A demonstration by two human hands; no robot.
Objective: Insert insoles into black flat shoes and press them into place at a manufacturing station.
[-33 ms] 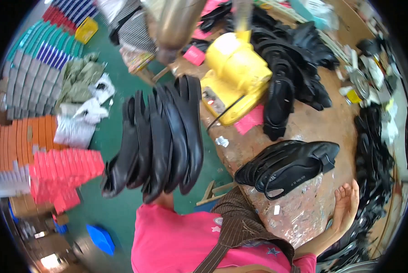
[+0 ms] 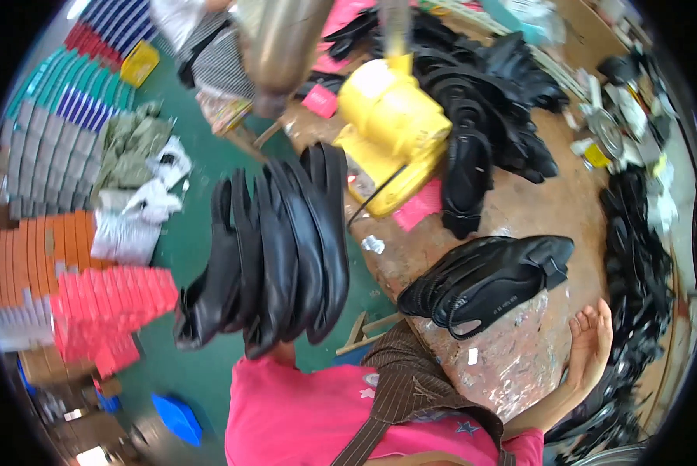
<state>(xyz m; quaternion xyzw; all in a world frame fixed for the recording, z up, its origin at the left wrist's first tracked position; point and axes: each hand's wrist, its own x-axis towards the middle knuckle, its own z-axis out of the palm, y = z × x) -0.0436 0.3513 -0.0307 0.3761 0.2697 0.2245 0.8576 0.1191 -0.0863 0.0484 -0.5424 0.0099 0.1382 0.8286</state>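
Observation:
A bunch of black shoes [image 2: 278, 256], several pressed side by side, hangs in the air left of the table. My left hand [image 2: 284, 354] holds the bunch from below; its fingers are hidden behind the shoes and only the wrist area shows. My right hand [image 2: 588, 346] rests by the table's right side, palm up and fingers loosely apart, with nothing in it. Nearest to it is a stack of black shoes [image 2: 496, 283] lying on their sides on the worn brown table [image 2: 512, 365].
A yellow machine [image 2: 391, 116] with a cable stands on the table, a metal pipe [image 2: 286, 54] overhead. More black shoes [image 2: 469, 171] heap behind it. Along the right edge lie black pieces [image 2: 636, 256]. Pink boxes [image 2: 115, 291] and orange boxes [image 2: 38, 252] are stacked at left.
The bunch of shoes in my left hand sits slightly lower in the view. The table and yellow machine appear shifted slightly left. My right hand stays almost in place.

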